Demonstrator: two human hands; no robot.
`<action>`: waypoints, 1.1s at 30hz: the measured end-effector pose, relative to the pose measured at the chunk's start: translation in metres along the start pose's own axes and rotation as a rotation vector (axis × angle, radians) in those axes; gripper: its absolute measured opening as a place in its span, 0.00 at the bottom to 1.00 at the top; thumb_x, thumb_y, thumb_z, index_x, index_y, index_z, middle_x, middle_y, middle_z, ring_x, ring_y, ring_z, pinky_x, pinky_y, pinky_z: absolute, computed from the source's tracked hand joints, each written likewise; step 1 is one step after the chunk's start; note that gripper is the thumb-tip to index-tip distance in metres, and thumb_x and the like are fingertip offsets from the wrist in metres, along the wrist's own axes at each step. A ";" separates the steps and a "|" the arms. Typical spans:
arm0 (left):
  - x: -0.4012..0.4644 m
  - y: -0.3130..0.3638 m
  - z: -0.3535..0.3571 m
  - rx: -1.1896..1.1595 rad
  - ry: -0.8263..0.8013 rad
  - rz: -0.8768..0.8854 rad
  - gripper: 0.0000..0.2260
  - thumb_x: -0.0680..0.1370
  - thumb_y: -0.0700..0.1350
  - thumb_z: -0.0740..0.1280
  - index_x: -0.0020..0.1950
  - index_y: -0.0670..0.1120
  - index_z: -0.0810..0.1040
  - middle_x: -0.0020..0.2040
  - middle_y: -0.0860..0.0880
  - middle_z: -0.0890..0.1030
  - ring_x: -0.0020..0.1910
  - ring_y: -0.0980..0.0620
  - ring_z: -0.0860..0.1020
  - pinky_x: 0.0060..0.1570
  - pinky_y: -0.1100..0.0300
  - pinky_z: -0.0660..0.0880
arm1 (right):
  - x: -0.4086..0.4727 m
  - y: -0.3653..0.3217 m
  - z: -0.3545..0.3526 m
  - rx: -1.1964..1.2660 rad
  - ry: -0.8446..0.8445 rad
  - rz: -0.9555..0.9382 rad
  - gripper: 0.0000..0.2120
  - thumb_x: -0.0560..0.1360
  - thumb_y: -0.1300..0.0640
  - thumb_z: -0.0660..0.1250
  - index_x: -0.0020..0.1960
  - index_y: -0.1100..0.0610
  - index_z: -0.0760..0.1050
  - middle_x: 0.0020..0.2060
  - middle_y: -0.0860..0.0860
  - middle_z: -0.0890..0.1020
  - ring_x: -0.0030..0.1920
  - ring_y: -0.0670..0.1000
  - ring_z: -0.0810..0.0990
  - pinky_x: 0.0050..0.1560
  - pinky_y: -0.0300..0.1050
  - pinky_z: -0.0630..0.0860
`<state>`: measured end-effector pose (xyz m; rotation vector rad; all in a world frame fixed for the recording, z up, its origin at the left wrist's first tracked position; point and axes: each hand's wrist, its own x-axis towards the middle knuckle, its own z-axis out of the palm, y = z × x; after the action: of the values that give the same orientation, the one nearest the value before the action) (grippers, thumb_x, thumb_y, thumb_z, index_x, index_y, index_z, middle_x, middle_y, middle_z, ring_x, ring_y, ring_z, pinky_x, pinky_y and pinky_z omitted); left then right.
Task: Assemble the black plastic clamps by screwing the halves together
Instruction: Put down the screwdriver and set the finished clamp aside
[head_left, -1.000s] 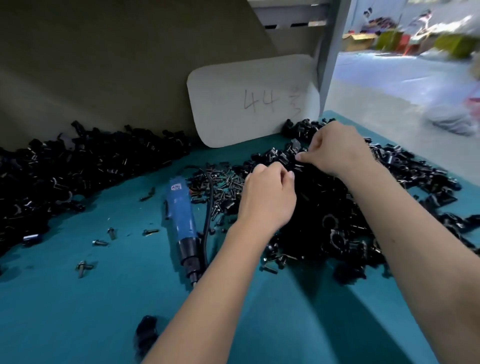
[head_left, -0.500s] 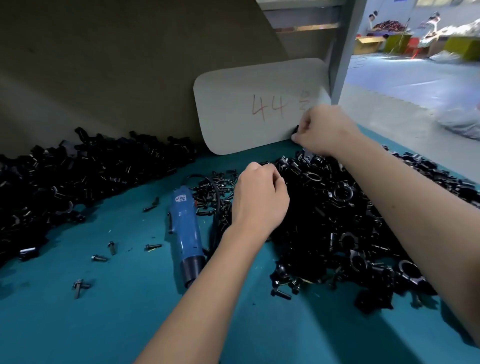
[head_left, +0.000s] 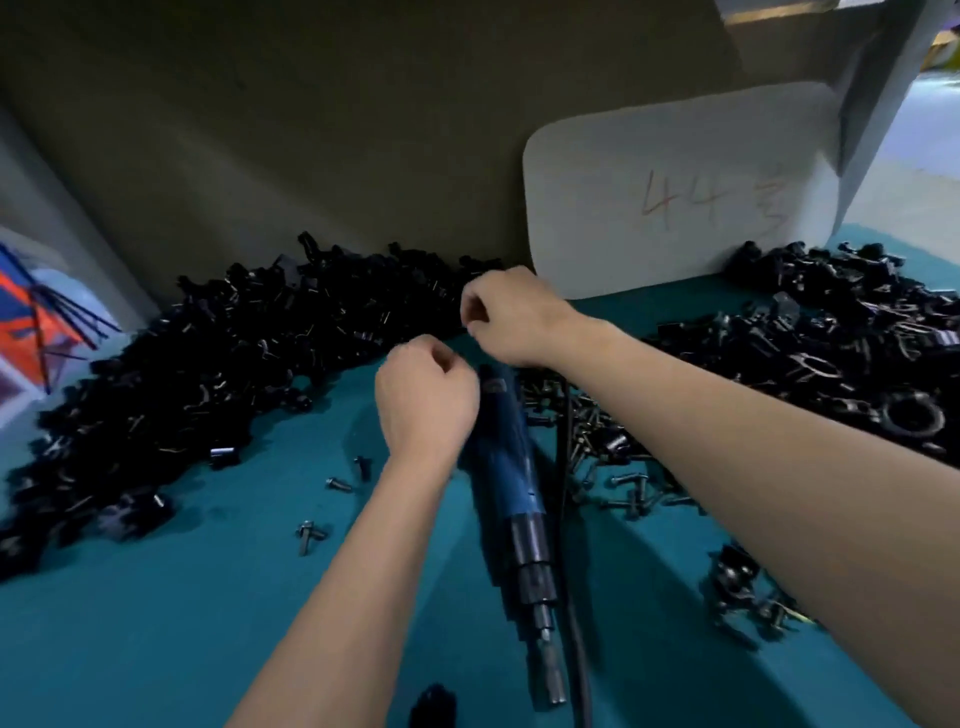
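Note:
My left hand (head_left: 426, 397) hovers with its fingers curled into a fist, just left of the blue electric screwdriver (head_left: 506, 457) lying on the teal table (head_left: 182, 623). My right hand (head_left: 511, 317) is also curled, thumb against forefinger, at the near edge of the left pile of black clamp parts (head_left: 218, 364). Nothing shows inside either fist. A second pile of black clamp parts (head_left: 841, 343) lies to the right, under my right forearm. Loose screws (head_left: 608, 462) are heaped beside the screwdriver.
A white card marked "44" (head_left: 675, 192) leans on the brown back wall. Single screws (head_left: 310, 535) lie scattered on the table's left middle. The screwdriver's black cable (head_left: 571, 597) runs toward me. A small black part (head_left: 434, 704) sits at the near edge.
Both hands have left the right-hand clamp pile and moved left, over the screwdriver toward the left pile. The view has swung left with them.

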<state>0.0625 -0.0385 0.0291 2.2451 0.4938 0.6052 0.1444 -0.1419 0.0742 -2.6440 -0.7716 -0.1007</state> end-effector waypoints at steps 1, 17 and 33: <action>0.003 -0.011 -0.005 -0.023 0.016 -0.050 0.08 0.77 0.41 0.65 0.49 0.47 0.84 0.46 0.47 0.84 0.49 0.43 0.80 0.48 0.53 0.75 | 0.006 -0.010 0.010 0.000 -0.009 -0.030 0.08 0.78 0.62 0.65 0.51 0.53 0.81 0.51 0.53 0.84 0.52 0.56 0.82 0.50 0.48 0.79; 0.030 -0.077 -0.042 -0.340 0.257 -0.405 0.09 0.76 0.40 0.64 0.42 0.48 0.82 0.42 0.48 0.84 0.40 0.46 0.79 0.40 0.54 0.77 | 0.068 -0.079 0.105 -0.234 -0.172 -0.137 0.29 0.79 0.61 0.67 0.78 0.48 0.66 0.71 0.55 0.68 0.74 0.58 0.64 0.72 0.62 0.65; 0.026 -0.076 -0.041 0.204 -0.175 0.145 0.25 0.73 0.31 0.64 0.68 0.47 0.80 0.60 0.41 0.80 0.60 0.39 0.77 0.59 0.50 0.75 | 0.006 -0.056 0.074 -0.103 -0.172 -0.194 0.14 0.77 0.60 0.68 0.61 0.58 0.73 0.58 0.56 0.76 0.61 0.58 0.73 0.55 0.50 0.72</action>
<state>0.0484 0.0473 0.0042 2.5170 0.3174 0.4408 0.1172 -0.0669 0.0258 -2.6930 -1.1078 0.0363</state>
